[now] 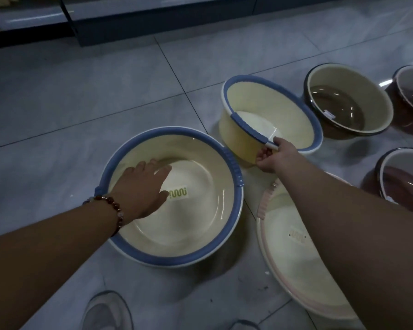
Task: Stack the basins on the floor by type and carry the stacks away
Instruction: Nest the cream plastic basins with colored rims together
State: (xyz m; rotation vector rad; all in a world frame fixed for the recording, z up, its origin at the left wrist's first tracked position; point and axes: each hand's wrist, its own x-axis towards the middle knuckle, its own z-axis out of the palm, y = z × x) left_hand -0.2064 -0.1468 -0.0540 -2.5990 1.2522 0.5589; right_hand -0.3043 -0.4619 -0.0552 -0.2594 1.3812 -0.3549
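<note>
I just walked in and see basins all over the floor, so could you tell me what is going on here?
A person is sorting basins on the tiled floor. The right hand grips the near rim of a tilted blue-rimmed basin. The left hand rests with fingers extended inside a matching blue-rimmed basin in front. A pink-rimmed basin lies by the right arm, and brown basins sit further right, unstacked.

A: Scene was dim and bluish; soft glare streaks lay on the floor tiles [110, 96] and the shelf base [153, 10].

B: Noted. Basin shadows were faint, edges bent by the wide lens, detail slightly smeared.
</note>
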